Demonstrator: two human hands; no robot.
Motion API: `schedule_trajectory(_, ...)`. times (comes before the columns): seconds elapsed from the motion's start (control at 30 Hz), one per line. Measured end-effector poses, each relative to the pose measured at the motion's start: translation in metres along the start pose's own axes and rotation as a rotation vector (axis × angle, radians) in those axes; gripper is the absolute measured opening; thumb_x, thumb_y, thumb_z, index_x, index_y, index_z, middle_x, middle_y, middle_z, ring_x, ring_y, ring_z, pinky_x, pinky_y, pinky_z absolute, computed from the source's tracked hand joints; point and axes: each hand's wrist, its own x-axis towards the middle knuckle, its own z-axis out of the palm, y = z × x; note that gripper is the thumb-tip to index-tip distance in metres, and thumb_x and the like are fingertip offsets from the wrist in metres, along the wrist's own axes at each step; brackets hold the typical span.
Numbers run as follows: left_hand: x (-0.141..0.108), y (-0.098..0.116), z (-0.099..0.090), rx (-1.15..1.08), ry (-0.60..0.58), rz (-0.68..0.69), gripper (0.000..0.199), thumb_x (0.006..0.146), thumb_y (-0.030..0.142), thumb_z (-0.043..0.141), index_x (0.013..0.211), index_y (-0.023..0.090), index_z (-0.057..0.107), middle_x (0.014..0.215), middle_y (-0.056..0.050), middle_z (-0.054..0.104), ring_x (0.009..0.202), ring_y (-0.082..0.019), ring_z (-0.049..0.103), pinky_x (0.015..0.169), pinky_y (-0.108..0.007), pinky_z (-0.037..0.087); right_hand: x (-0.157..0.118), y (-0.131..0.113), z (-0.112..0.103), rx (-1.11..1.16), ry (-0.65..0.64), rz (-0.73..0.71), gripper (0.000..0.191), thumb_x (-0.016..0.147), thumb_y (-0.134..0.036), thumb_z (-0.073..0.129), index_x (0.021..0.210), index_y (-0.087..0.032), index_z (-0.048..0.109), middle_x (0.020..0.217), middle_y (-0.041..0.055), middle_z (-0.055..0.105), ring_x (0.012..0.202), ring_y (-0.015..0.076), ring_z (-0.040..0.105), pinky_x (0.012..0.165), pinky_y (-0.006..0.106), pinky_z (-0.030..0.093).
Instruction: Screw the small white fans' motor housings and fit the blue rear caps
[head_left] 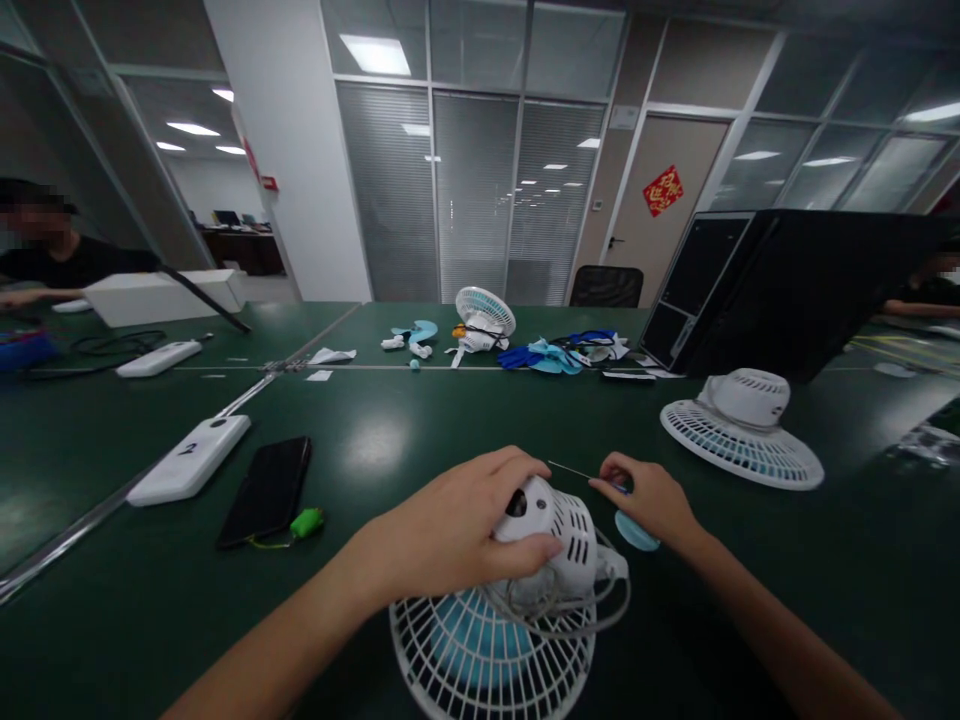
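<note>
A white fan (495, 655) with blue blades lies grille down at the near edge of the green table, its motor housing uppermost and a grey cable looped beside it. My left hand (480, 520) is wrapped over the housing, thumb in front and fingers behind. To the right of the housing, my right hand (649, 495) is closed on a screwdriver (574, 469), whose thin metal shaft points left, above the table and apart from the fan. A light blue round piece (637, 531) rests on the table just below my right hand.
A second fan (742, 435) lies at the right, near a large black box (787, 290). At the left are a black phone (268, 488) and a white device (189, 460). Another fan (484, 320) and blue gloves (517, 356) are farther back. People sit at both sides.
</note>
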Motion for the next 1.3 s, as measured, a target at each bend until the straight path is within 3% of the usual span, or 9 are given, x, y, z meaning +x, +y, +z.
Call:
schedule_trajectory(0.2, 0.0, 0.002, -0.001, -0.006, -0.007, -0.019, 0.043, 0.091, 0.035, 0.062, 0.128, 0.015, 0.051, 0.127, -0.011, 0.059, 0.116, -0.026, 0.057, 0.105, -0.042, 0.043, 0.0, -0.001, -0.022, -0.113, -0.133, 0.017, 0.032, 0.087, -0.054, 0.056, 0.091, -0.025, 0.068, 0.096, 0.0039, 0.072, 0.09, 0.0224, 0.065, 0.071, 0.032, 0.044)
schedule_trajectory(0.4, 0.002, 0.0, -0.001, -0.006, 0.005, 0.001, 0.043, 0.09, 0.034, 0.064, 0.126, 0.014, 0.053, 0.126, -0.011, 0.06, 0.115, -0.026, 0.058, 0.103, -0.042, 0.045, -0.028, 0.014, -0.042, -0.169, -0.272, 0.066, 0.039, 0.084, -0.058, 0.057, 0.076, -0.021, 0.065, 0.074, 0.0042, 0.068, 0.066, 0.0195, 0.061, 0.056, 0.029, 0.04)
schedule_trajectory(0.57, 0.003, -0.006, 0.001, 0.044, 0.029, 0.01, 0.048, 0.089, 0.039, 0.064, 0.128, 0.014, 0.054, 0.128, -0.012, 0.062, 0.114, -0.028, 0.06, 0.101, -0.044, 0.046, -0.042, 0.011, -0.053, -0.112, -0.313, 0.003, 0.029, 0.089, -0.047, 0.054, 0.087, -0.023, 0.071, 0.087, 0.0051, 0.07, 0.077, 0.0204, 0.063, 0.064, 0.031, 0.046)
schedule_trajectory(0.8, 0.006, -0.011, -0.001, 0.025, 0.053, 0.027, 0.056, 0.083, 0.051, 0.069, 0.126, 0.016, 0.058, 0.126, -0.011, 0.066, 0.114, -0.03, 0.062, 0.103, -0.044, 0.045, -0.027, -0.045, -0.08, 0.359, -0.14, -0.18, 0.039, 0.088, -0.056, 0.057, 0.091, -0.019, 0.072, 0.085, 0.0072, 0.067, 0.073, 0.019, 0.061, 0.055, 0.027, 0.048)
schedule_trajectory(0.9, 0.007, -0.012, 0.001, -0.022, 0.061, -0.024, 0.074, 0.08, 0.059, 0.069, 0.135, 0.014, 0.05, 0.128, -0.015, 0.064, 0.114, -0.033, 0.062, 0.099, -0.048, 0.047, -0.02, -0.076, -0.081, 0.451, -0.079, -0.346, 0.032, 0.09, -0.049, 0.058, 0.09, -0.02, 0.072, 0.087, 0.0065, 0.065, 0.076, 0.0177, 0.062, 0.057, 0.025, 0.049)
schedule_trajectory(1.0, 0.006, -0.016, 0.008, -0.116, 0.112, -0.056, 0.093, 0.076, 0.059, 0.074, 0.147, 0.013, 0.034, 0.127, -0.017, 0.065, 0.113, -0.036, 0.062, 0.097, -0.051, 0.047, -0.014, -0.108, -0.079, 0.439, -0.065, -0.548, 0.02, 0.093, -0.038, 0.058, 0.093, -0.022, 0.07, 0.086, 0.0038, 0.063, 0.075, 0.0142, 0.06, 0.058, 0.023, 0.047)
schedule_trajectory(1.13, 0.002, -0.025, 0.021, -0.312, 0.246, 0.011, 0.107, 0.069, 0.051, 0.083, 0.152, 0.019, 0.022, 0.137, -0.017, 0.058, 0.124, -0.034, 0.056, 0.106, -0.05, 0.04, -0.009, -0.142, -0.078, 0.273, -0.145, -0.717, 0.014, 0.095, -0.028, 0.057, 0.096, -0.022, 0.069, 0.093, 0.0025, 0.063, 0.078, 0.0127, 0.059, 0.061, 0.023, 0.044)
schedule_trajectory(1.3, 0.001, -0.03, 0.034, -0.473, 0.381, 0.048, 0.093, 0.068, 0.044, 0.084, 0.144, 0.018, 0.036, 0.125, -0.012, 0.065, 0.112, -0.03, 0.062, 0.099, -0.044, 0.045, -0.007, -0.162, -0.08, 0.112, -0.311, -0.714, 0.016, 0.096, -0.025, 0.055, 0.1, -0.021, 0.069, 0.101, 0.0042, 0.062, 0.091, 0.0165, 0.059, 0.079, 0.031, 0.045)
